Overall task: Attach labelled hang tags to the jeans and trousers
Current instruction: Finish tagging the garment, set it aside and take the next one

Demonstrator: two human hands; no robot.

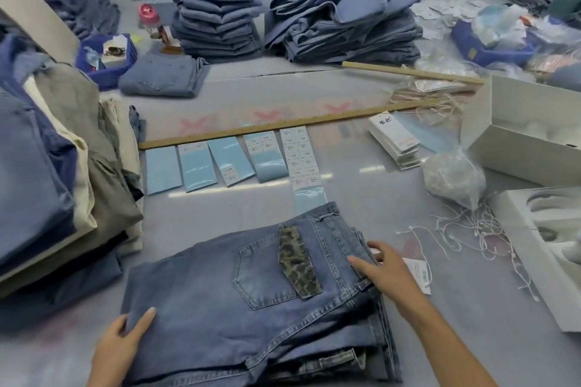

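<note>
Head view shows the right hand (382, 267) resting on the waistband end of the folded jeans (251, 302), fingers spread and lightly curled over the stacked edges, not clamped round anything I can make out; a white hang tag (419, 273) lies just beside and partly under that hand. The left hand (121, 342) grips the near left corner of the same denim, thumb on top and fingers tucked beneath. This looks like the step of squaring up or lifting the top pair before tagging. The next move likely calls for finding a belt loop at the waistband and threading a string (465, 229) through it. Sticker sheets (232, 160) lie further out along the wooden ruler (283, 126), with a tag stack (394, 141) to the right.
</note>
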